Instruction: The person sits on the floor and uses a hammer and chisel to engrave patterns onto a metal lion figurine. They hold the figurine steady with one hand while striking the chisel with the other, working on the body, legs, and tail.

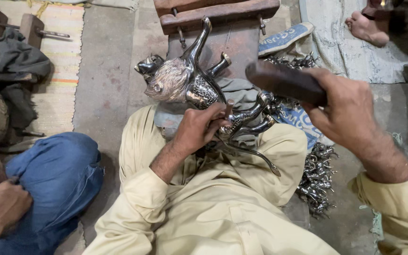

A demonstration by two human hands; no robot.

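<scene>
Resting across the person's lap, a silvery metal lion figurine (190, 82) lies on its side on a grey cloth (242, 94), its maned head toward the left and its legs pointing up toward a wooden block vise (218, 14) on the floor ahead. The left hand (199, 127) is clenched around a thin punch tool (229, 108), whose tip is set against the figurine's hind part, near the curved tail. The right hand (345, 111) is closed tight on a dark wooden mallet (284, 82), held raised above and to the right of the figurine, apart from the punch. A heap of small shiny metal pieces (315, 177) lies on the floor just beside the person's right knee. At the left, another person's knee in blue cloth (57, 174) and hand (1, 208) show near the striped mat (60, 71). A bare foot (364, 28) shows at the upper right.
</scene>
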